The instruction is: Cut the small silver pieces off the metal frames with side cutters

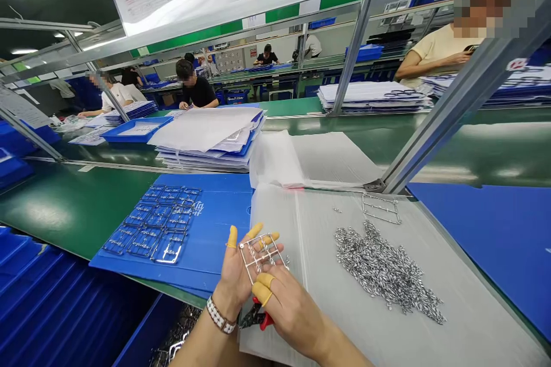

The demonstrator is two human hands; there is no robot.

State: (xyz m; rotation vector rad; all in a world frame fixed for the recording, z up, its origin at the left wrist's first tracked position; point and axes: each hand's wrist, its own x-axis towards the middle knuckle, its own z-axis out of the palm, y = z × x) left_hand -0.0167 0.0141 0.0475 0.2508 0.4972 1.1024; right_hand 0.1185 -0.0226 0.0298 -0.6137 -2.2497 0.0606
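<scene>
Perhaps for support, the metal frame (pixel 260 259) rests across the spread left hand (pixel 233 273), while the right hand (pixel 296 308) grips red-handled cutters (pixel 257 317).

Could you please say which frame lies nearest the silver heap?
The frame on the white sheet, beyond the heap; the held frame and those on the blue board are farther.

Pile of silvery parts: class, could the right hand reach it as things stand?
Probably yes: only pale sheeting lies between right hand and pile, though that hand appears to hold red-handled cutters.
</scene>
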